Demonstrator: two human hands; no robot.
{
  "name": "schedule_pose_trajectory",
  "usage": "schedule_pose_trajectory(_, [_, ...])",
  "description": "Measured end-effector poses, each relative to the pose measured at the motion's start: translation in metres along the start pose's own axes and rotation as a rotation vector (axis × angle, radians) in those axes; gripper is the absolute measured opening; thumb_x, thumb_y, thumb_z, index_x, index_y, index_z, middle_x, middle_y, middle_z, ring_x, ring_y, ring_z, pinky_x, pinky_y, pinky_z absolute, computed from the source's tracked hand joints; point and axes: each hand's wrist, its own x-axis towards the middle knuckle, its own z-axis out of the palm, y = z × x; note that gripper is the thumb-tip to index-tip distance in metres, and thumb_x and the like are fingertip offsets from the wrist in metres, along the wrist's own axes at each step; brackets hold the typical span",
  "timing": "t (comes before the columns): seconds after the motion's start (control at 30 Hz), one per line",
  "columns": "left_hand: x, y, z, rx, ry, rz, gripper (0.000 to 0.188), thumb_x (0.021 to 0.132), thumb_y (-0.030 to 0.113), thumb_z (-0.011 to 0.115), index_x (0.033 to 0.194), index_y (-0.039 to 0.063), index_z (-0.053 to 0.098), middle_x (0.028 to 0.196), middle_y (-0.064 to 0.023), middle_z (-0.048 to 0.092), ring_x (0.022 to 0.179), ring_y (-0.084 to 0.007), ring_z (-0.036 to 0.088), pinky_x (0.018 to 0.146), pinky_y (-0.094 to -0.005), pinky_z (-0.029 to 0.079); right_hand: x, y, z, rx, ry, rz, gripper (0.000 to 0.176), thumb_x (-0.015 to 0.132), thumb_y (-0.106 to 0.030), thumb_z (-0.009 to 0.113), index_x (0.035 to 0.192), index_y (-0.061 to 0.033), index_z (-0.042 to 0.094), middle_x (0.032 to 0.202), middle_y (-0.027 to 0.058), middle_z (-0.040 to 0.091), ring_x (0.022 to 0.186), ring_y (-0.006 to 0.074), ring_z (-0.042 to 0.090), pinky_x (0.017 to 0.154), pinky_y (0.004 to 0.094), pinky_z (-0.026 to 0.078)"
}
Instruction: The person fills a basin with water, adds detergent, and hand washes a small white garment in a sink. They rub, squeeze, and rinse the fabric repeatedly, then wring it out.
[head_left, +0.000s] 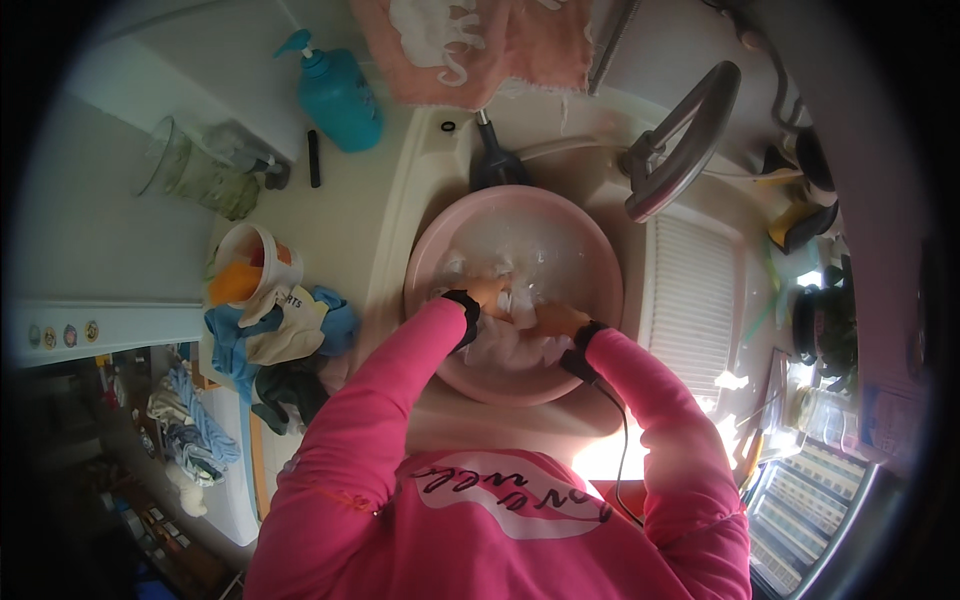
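A round pink plastic basin (514, 394) stands in the sink and holds cloudy water with a pale wet cloth (510, 349) in it. Both of my hands are in the basin, close together. My left hand (487, 296) grips a bunched part of the cloth near the middle. Just right of it, my right hand (551, 320) is on the same cloth, its fingers partly hidden by water and fabric. Dark bands circle both wrists, and a black device with a cable hangs at the right one.
A grey faucet (686, 142) rises behind the basin at the right, beside a ribbed drainboard (691, 304). On the left counter are a teal pump bottle (341, 101), a glass vase (202, 180), a white tub (287, 262) and piled clothes (289, 330). A pink towel (480, 56) hangs at the back.
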Motion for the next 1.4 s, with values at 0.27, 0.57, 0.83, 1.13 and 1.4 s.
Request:
schedule_pose_trajectory(0.27, [0.003,-0.023,-0.02,-0.168,0.416,0.121,0.032,0.063,0.023,0.075,0.088,0.004,0.069,0.093,-0.018,0.066,0.085,-0.0331,0.063,0.074,-0.0391,0.049,-0.002,-0.004,-0.039,-0.124,0.272,-0.259,0.063,0.066,-0.044,0.073,0.109,0.0001,0.061,0.102,0.0224,0.063,0.096,0.0344,0.06,0.082,0.0395,0.046])
schedule_pose_trajectory(0.57, [-0.09,0.029,-0.064,-0.776,0.363,0.384,0.018,0.073,0.001,0.063,0.085,0.005,0.051,0.074,-0.0009,0.055,0.069,-0.0111,0.051,0.061,-0.0266,0.044,-0.037,-0.091,-0.053,0.18,0.584,-0.316,0.057,0.065,-0.027,0.078,0.113,-0.0016,0.059,0.099,0.0212,0.064,0.095,0.0353,0.062,0.084,0.0384,0.047])
schedule_pose_trajectory(0.83, [-0.143,0.018,-0.055,-0.929,0.221,0.423,0.065,0.074,-0.004,0.059,0.131,0.014,0.034,0.104,-0.0084,0.048,0.089,-0.0145,0.053,0.072,-0.0265,0.047,-0.155,-0.152,-0.113,0.87,0.485,-0.348,0.027,0.078,-0.007,0.065,0.102,0.0026,0.06,0.089,0.0063,0.064,0.08,0.0157,0.06,0.073,0.0279,0.047])
schedule_pose_trajectory(1.13, [-0.097,0.003,-0.012,-0.572,0.372,0.411,0.043,0.082,0.026,0.061,0.119,0.005,0.057,0.109,-0.0111,0.059,0.093,-0.0272,0.057,0.089,-0.0375,0.042,-0.233,-0.165,-0.122,1.253,0.584,-0.587,0.03,0.081,-0.007,0.057,0.109,0.0027,0.055,0.098,0.0095,0.062,0.086,0.0184,0.061,0.077,0.03,0.049])
schedule_pose_trajectory(1.4, [-0.106,-0.017,-0.056,-1.183,0.439,-0.144,0.036,0.083,0.021,0.051,0.109,-0.003,0.055,0.097,-0.014,0.062,0.092,-0.0229,0.06,0.062,-0.0352,0.051,-0.157,-0.06,-0.087,1.417,0.659,-0.224,0.034,0.084,-0.01,0.057,0.115,0.002,0.05,0.102,0.0104,0.06,0.092,0.0204,0.06,0.08,0.0314,0.049])
